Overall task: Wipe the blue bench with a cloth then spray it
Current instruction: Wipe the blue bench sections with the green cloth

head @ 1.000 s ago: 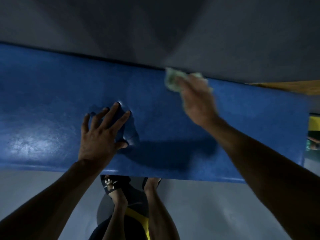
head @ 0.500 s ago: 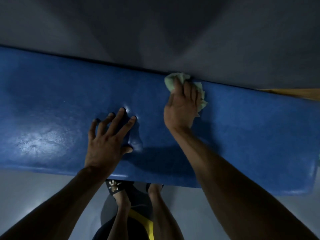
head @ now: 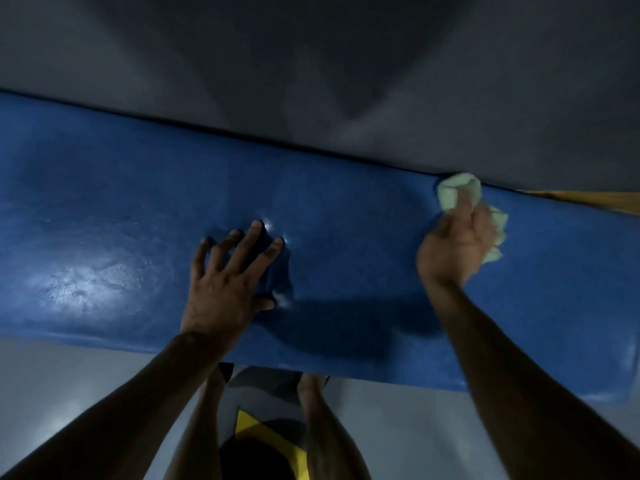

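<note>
The padded blue bench (head: 104, 209) runs across the whole view from left to right. My left hand (head: 230, 282) lies flat on its middle with fingers spread, pressing dents into the padding. My right hand (head: 457, 244) presses a crumpled pale green cloth (head: 457, 190) against the bench top close to the far edge, towards the right end. The cloth bulges out above and to the right of my fingers. No spray bottle is in view.
A grey wall (head: 311, 64) rises directly behind the bench. A strip of orange-brown surface (head: 595, 200) shows beyond the bench at the right. Pale grey floor (head: 69, 382) lies in front, where my legs (head: 311, 427) stand against the bench's near edge.
My right hand has slid the cloth to the right along the far edge of the bench. My left hand has stayed planted on the middle.
</note>
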Demonstrator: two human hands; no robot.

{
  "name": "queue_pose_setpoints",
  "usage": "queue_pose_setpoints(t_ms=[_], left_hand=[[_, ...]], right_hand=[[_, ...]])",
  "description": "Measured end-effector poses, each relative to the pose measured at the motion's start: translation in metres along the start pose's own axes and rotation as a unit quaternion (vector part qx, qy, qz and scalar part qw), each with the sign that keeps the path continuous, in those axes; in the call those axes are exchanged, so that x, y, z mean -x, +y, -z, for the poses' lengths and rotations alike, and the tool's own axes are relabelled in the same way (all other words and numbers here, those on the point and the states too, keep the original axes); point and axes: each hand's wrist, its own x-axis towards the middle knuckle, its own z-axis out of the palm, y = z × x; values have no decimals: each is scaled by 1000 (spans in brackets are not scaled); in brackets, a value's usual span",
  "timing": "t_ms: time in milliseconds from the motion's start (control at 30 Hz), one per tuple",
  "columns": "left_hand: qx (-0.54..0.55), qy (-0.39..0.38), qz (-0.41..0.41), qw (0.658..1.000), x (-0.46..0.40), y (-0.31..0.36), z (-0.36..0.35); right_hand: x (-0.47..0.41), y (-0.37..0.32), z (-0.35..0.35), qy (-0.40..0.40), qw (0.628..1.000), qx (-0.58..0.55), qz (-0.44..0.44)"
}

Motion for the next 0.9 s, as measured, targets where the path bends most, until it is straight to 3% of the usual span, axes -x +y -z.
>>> queue_pose_setpoints(t_ms=[67, 200, 333, 400, 500, 600, 700, 733, 767, 900], left_hand=[[3, 3, -5, 1000, -1, -3, -1], [11, -1, -30, 999, -2, -9, 2], [9, 26, -107, 994, -4, -38, 13], [12, 36, -108, 993, -1, -67, 22], [8, 42, -67, 997, 9, -124, 34], [-6, 7, -35, 999, 17, -172, 34], [-4, -18, -32, 999, 18, -183, 29], [2, -16, -32, 999, 16, -182, 27], [6, -11, -30, 999, 15, -182, 25], [15, 5, -29, 999, 15, -184, 21]], right_hand=[[21, -61, -24, 32, 997, -72, 19], [68, -165, -46, -132, 960, -36, 245], [37, -125, -34, -195, 907, 5, 372], [17, -74, -17, -182, 930, 28, 318], [19, -34, 4, -101, 981, 38, 161], [37, -63, -14, -38, 995, 53, 81], [62, -137, -61, 29, 997, -66, -11], [72, -168, -73, 58, 997, -54, -2], [88, -203, -80, 60, 996, -24, 64], [125, -283, -93, -108, 964, -11, 241]])
